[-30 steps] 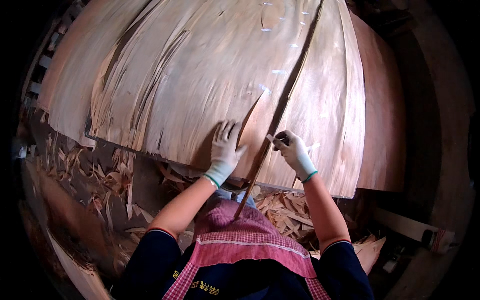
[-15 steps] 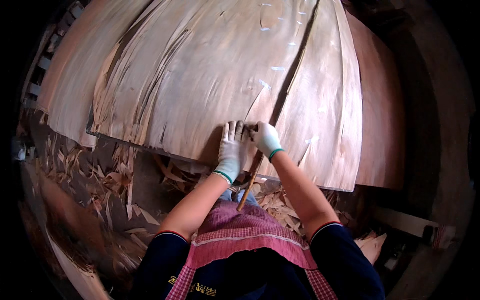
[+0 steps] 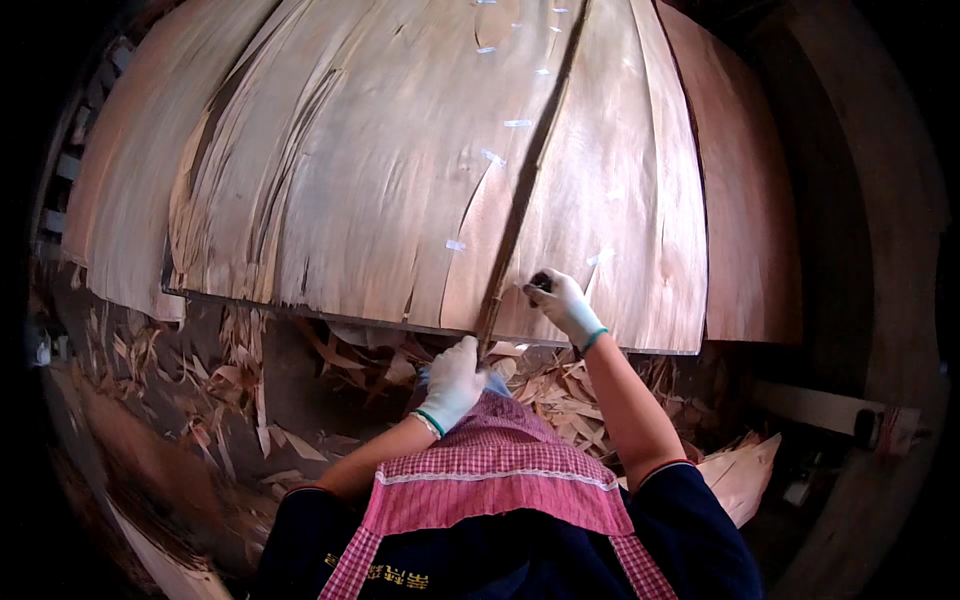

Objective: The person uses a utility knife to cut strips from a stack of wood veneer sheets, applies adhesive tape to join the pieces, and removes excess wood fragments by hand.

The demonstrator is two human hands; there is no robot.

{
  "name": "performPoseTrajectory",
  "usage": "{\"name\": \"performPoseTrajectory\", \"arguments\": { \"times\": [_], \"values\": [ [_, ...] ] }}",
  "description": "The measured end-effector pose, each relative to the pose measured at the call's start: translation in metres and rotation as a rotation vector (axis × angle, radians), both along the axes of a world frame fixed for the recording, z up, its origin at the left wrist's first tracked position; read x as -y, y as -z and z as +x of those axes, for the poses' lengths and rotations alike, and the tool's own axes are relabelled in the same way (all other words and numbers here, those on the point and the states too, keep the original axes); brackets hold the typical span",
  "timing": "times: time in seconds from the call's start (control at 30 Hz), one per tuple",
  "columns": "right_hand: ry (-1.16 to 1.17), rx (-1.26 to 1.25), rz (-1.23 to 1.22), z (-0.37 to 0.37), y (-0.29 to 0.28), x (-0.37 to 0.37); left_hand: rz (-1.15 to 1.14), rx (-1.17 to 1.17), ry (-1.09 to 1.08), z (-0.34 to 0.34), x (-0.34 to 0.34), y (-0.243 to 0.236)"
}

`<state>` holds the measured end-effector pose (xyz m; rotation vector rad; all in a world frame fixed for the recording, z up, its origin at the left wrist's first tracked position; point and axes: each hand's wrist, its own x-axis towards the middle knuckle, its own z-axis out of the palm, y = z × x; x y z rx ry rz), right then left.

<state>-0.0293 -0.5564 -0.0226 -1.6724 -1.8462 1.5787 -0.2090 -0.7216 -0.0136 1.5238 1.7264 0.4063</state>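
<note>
A large pale wood veneer sheet (image 3: 370, 200) lies in front of me. Along it runs a long thin wooden stick (image 3: 535, 160), tilted slightly, its near end past the front edge. My left hand (image 3: 450, 385), in a white glove, is closed round that near end. Above the veneer, right of the stick, my right hand (image 3: 568, 308) is gloved too and closed on a small dark roundish object (image 3: 541, 283) whose kind I cannot make out. Short whitish tape pieces (image 3: 455, 245) stick to the veneer on both sides of the stick, several beside a narrow split.
Reddish veneer (image 3: 750, 200) extends beyond the sheet on the right. On the left are cracked, lifted veneer strips (image 3: 285, 170). Veneer scraps (image 3: 560, 400) litter the floor under the front edge. A pale beam (image 3: 815, 410) stands at the lower right.
My left hand has left the veneer and moved down onto the stick's near end. My right hand has moved right, away from the split, where a tape piece now shows.
</note>
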Motion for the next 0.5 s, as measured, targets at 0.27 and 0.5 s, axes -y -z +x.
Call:
{"name": "performPoseTrajectory", "arguments": {
  "times": [0.27, 0.5],
  "values": [
    [-0.157, 0.411, 0.096, -0.006, -0.028, -0.006, 0.020, 0.146, -0.295, -0.029, -0.033, -0.005],
    [0.245, -0.115, 0.146, 0.021, 0.000, 0.031, -0.278, 0.430, -0.185, -0.027, -0.051, -0.028]
  ]
}}
